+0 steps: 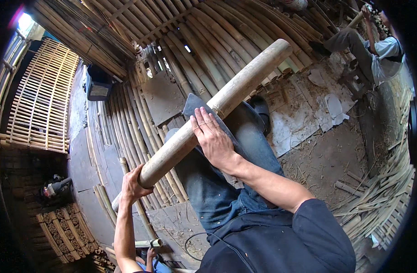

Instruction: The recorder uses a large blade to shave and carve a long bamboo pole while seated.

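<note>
Clasped a bamboo pole (231, 96) in left hand (134, 185), laid right hand (214, 142) over flat blade (193, 104) with grip unclear; apparently trimmed the surface, next requiring steady support.

Standing here, I'm finding no lettering, number or sign that can be read; whether the pale sheet (286, 132) on the ground (329, 157) is carrying any print, I'm not quite managing to tell.
</note>
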Motion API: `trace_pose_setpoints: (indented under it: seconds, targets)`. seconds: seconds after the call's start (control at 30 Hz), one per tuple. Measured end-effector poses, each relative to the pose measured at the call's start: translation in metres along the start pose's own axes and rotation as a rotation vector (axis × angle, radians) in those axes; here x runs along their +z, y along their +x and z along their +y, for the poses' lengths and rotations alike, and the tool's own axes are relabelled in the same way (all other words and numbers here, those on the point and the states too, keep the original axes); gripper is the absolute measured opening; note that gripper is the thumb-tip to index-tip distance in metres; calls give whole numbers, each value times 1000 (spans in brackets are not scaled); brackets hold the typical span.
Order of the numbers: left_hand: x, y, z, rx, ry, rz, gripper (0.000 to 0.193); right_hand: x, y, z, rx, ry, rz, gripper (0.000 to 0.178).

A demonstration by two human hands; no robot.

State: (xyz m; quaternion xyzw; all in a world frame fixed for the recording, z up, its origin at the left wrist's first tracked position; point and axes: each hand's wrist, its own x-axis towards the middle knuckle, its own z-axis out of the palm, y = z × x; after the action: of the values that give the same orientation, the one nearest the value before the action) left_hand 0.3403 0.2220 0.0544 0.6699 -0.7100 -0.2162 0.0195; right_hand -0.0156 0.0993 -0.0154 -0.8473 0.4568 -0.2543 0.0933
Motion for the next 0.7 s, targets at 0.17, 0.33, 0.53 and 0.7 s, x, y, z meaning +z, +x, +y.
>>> trace_pose_setpoints:
  seconds: [0.17,0.33,0.53,0.7]
  targets:
    - [2,3,-8,19,-68,-27,93,-29,-10,21,-104,186,-90,56]
    - [3,10,-6,53,-51,-34,94,-36,-20,35,-140,273,-95,55]
    - [13,23,1,14,-164,-87,90,-49,-34,-6,38,345,-200,58]
    - [21,22,10,-146,-235,-142,94,-48,-23,-14,92,397,-70,59]
